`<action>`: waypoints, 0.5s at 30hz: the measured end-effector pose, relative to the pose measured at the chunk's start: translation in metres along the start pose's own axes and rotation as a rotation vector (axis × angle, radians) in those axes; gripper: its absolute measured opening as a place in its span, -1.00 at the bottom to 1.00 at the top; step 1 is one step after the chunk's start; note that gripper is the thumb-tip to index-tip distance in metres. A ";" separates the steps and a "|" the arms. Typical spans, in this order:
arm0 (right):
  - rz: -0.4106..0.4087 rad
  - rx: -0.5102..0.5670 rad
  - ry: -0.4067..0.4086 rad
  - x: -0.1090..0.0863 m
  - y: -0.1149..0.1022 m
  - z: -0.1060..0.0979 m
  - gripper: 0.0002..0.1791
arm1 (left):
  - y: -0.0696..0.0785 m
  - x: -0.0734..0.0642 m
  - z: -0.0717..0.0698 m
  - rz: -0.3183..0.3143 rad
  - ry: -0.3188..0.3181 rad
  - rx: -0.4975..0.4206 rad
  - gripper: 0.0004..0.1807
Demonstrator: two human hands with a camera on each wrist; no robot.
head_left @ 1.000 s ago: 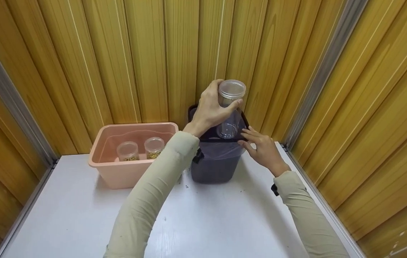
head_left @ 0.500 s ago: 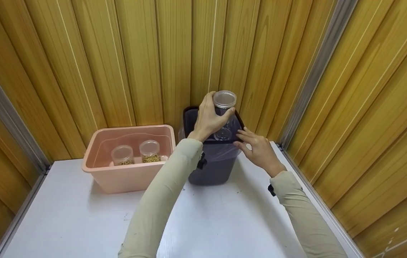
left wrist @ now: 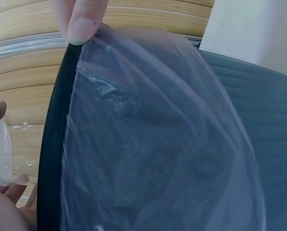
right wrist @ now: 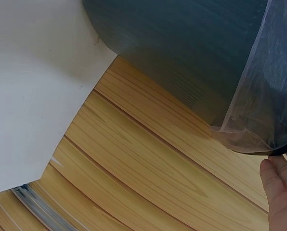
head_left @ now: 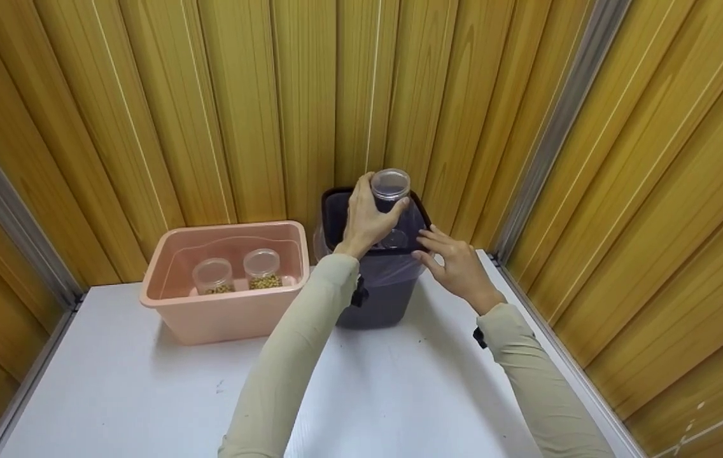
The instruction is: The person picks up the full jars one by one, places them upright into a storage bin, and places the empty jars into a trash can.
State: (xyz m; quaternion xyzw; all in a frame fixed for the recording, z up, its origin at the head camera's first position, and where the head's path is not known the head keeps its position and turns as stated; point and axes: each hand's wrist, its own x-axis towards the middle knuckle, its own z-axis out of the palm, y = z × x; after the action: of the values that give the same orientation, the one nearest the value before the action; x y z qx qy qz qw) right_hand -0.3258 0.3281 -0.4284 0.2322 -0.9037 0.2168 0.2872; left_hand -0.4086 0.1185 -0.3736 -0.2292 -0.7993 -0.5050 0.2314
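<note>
In the head view my left hand grips a clear plastic jar round its upper part. The jar stands upright, its lower end inside the mouth of a dark trash can lined with a thin clear bag; no beans show in it. My right hand holds the can's front right corner, thumb outside the black rim and fingers across it. The left wrist view shows that thumb on the rim, with part of the jar at the left edge. In the right wrist view, fingers appear below the rim.
Left of the can, a pink plastic tub contains two clear lidded jars, a left one and a right one, with yellow-green beans inside. Both containers stand on a white table before wood-patterned panels. Small dark specks dot the tabletop.
My left hand has lowered the jar further into the mouth of the trash can. My right hand stays at the rim. The whole head view has shifted slightly.
</note>
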 end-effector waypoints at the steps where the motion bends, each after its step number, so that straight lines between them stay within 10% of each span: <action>1: -0.001 0.002 0.001 0.000 0.000 0.000 -0.55 | -0.002 0.001 0.000 0.005 0.011 -0.007 -0.05; 9: 0.007 0.019 -0.010 0.000 -0.002 0.001 -0.54 | -0.041 0.017 0.005 0.000 0.090 -0.028 -0.02; 15: 0.010 0.014 -0.009 0.000 0.001 0.003 -0.52 | -0.025 0.011 -0.018 -0.013 0.074 0.028 -0.05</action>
State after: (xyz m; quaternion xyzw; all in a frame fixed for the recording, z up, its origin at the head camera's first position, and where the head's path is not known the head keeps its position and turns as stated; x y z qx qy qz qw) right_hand -0.3275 0.3268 -0.4310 0.2305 -0.9046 0.2235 0.2805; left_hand -0.4294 0.0938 -0.3773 -0.2017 -0.7986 -0.5034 0.2608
